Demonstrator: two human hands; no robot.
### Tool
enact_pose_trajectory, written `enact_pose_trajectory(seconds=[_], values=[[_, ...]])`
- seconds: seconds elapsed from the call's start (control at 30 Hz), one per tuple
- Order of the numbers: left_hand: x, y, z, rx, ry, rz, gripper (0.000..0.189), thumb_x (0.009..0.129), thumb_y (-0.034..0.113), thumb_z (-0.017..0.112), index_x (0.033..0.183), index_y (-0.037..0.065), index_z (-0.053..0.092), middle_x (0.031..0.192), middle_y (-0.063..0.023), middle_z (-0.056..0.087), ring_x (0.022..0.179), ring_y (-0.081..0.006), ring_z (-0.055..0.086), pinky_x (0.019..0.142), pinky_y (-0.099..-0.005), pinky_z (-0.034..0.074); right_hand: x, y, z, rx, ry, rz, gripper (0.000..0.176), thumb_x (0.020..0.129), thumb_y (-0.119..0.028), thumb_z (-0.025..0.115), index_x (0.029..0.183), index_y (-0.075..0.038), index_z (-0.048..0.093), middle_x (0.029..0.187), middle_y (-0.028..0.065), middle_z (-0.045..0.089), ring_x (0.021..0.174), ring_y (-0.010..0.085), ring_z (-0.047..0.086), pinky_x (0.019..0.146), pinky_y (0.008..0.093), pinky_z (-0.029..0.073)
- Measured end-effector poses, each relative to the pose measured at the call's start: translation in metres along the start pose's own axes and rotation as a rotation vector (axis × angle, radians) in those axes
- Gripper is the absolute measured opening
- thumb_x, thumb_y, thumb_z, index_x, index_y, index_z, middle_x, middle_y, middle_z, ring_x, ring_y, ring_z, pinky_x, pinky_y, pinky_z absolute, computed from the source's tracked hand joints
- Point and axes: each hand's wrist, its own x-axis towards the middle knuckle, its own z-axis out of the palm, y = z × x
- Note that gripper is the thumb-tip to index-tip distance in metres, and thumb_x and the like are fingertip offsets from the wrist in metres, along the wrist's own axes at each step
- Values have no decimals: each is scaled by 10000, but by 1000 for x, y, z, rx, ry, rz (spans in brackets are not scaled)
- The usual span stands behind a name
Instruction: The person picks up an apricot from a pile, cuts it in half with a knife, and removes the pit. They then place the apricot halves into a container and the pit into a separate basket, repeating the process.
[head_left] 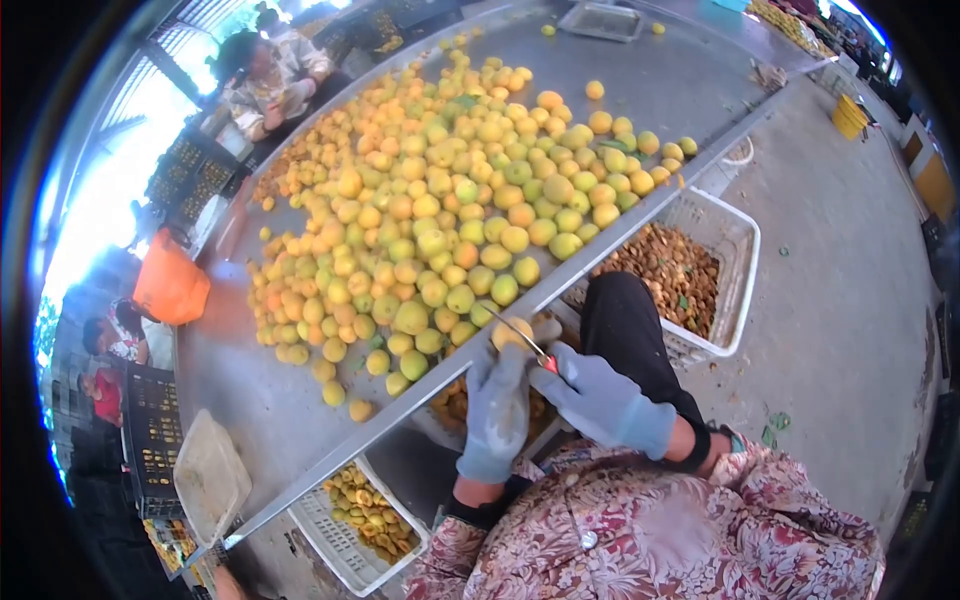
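At the table's near edge, my left hand, in a grey glove, has its fingers wrapped round a yellow-orange fruit. My right hand, also gloved, grips a knife by its red handle. The thin blade points up and to the left, over the fruit in my left hand; whether it cuts in is hard to tell. Just beyond both hands, a large heap of yellow and green fruits lies on the metal table.
Crates with fruit pieces stand below the edge, one at left and one at right. An orange bucket and a pale tray are at the left. A co-worker sits across the table. A yellow basket stands at the far right.
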Motion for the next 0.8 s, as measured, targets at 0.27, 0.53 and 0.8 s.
enact_pose_trajectory(seconds=[0.27, 0.53, 0.8], values=[[8, -17, -12, -426, -39, -111, 404, 952, 336, 419, 1177, 5, 474, 995, -153, 616, 725, -204, 588, 705, -328, 479, 1, 13, 19, -17, 56, 33, 425, 910, -351, 440, 1045, 51, 426, 759, 262, 596, 765, 439, 578, 671, 476, 451], [6, -7, -19, 15, 120, 136, 424, 952, 331, 422, 1202, -8, 468, 1063, -134, 583, 850, -212, 572, 806, -358, 453, -9, 2, 7, -100, 14, -11, 362, 913, -322, 449, 984, 32, 421, 726, 258, 585, 723, 423, 577, 607, 480, 442], [11, -18, -15, -290, -53, -99, 489, 967, 369, 356, 1242, -27, 438, 1079, -159, 585, 960, -205, 529, 880, -360, 412, 10, 29, 19, -138, 231, -150, 313, 911, -328, 470, 936, -18, 435, 630, 190, 553, 639, 350, 594, 575, 421, 432]])
